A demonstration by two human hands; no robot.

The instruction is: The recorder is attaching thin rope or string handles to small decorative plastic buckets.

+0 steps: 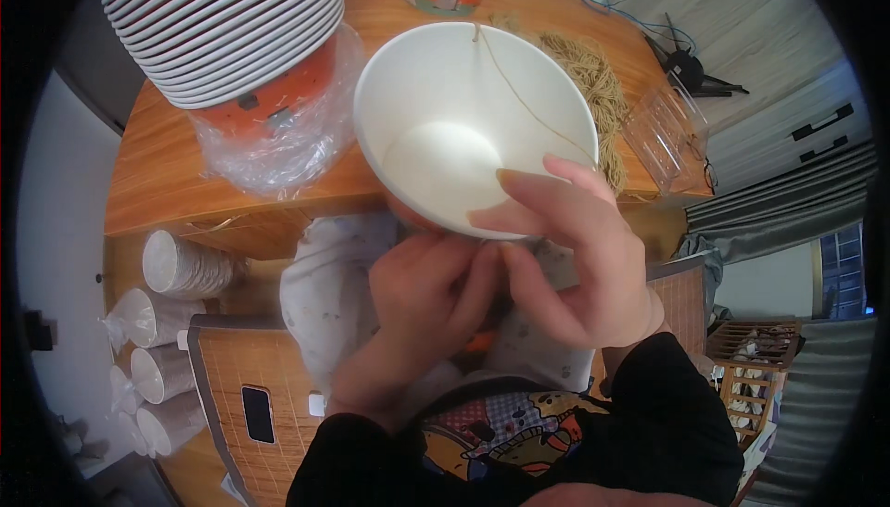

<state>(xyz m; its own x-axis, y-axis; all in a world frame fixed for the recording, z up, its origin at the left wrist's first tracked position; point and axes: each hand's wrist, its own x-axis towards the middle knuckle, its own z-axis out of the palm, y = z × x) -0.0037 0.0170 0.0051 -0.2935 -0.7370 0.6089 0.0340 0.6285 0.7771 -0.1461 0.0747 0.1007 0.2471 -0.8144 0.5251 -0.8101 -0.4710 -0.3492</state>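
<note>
Grip: right hand (579, 266) pinches white paper bowl (473, 127) rim, frame centre; left hand (422, 308) curled closed under its base.
String: thin twine (528, 104) crosses bowl; I'd keep it taut.
Around: stacked bowls (232, 20) upper left, twine pile (593, 90) upper right.

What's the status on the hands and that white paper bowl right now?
Both hands on the white paper bowl: right hand grips the near rim, left hand pinches beneath it. Thin string crosses the bowl's inside. Stacked bowls alongside, not blocking.
</note>
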